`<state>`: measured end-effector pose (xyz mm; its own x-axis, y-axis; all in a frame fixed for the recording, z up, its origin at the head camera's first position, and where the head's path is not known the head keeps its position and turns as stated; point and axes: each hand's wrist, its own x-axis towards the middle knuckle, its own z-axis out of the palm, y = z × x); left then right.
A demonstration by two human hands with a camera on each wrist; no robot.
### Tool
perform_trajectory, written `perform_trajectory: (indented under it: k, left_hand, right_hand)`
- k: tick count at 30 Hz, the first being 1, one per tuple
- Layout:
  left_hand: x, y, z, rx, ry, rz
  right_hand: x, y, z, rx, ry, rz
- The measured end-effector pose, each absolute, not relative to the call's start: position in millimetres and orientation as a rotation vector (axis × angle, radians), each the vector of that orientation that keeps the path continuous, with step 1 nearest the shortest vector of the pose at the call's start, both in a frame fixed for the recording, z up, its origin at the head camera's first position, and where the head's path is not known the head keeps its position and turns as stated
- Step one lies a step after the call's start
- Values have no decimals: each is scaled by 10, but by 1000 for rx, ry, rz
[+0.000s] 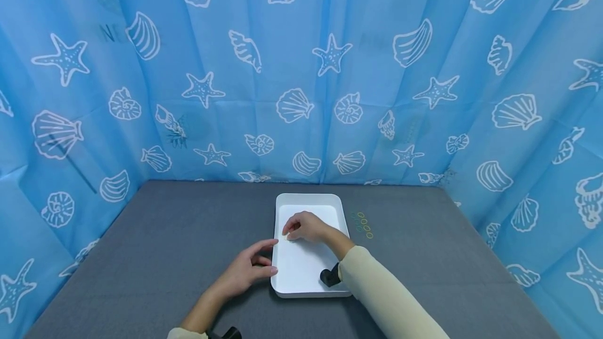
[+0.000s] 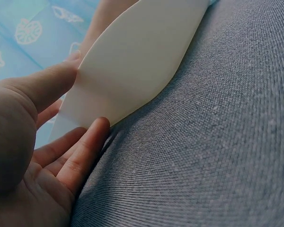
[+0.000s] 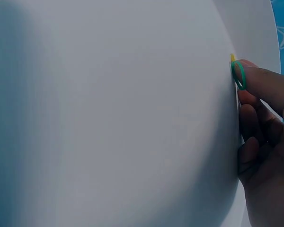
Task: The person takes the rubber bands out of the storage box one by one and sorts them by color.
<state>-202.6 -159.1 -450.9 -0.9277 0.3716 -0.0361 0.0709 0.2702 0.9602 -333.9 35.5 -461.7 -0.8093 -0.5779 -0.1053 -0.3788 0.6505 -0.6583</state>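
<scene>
A shallow white tray (image 1: 301, 282) lies on the grey cloth. My left hand (image 1: 242, 272) is at its left side, with extended fingers and thumb touching the wall and rim. Inside the tray, toward its left side, my right hand (image 1: 307, 226) is low over the white bottom. In the right wrist view its thumb and forefinger pinch a small green ring (image 3: 244, 76), seen at a slant against the thumb tip. A bit of a yellow ring (image 3: 232, 57) pokes out beside it at the fingertips; the rest of that one is hidden. The other right fingers are curled near the tray bottom.
To the right of the tray, several small yellow rings (image 1: 369, 235) and green rings (image 1: 359, 228) lie in rows on the grey tablecloth (image 1: 424, 260). A blue shell-patterned curtain (image 1: 301, 67) hangs behind and along both sides. A black wrist camera (image 1: 330, 275) overlaps the tray's lower right.
</scene>
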Motion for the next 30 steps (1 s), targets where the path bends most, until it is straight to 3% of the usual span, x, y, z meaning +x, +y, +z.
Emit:
perform_trajectory:
  k: [30]
  left_hand:
    - [-2018, -1587, -4508, 448, 2295, 1712]
  right_hand:
    - [-3346, 334, -4640, -882, 2602, -807]
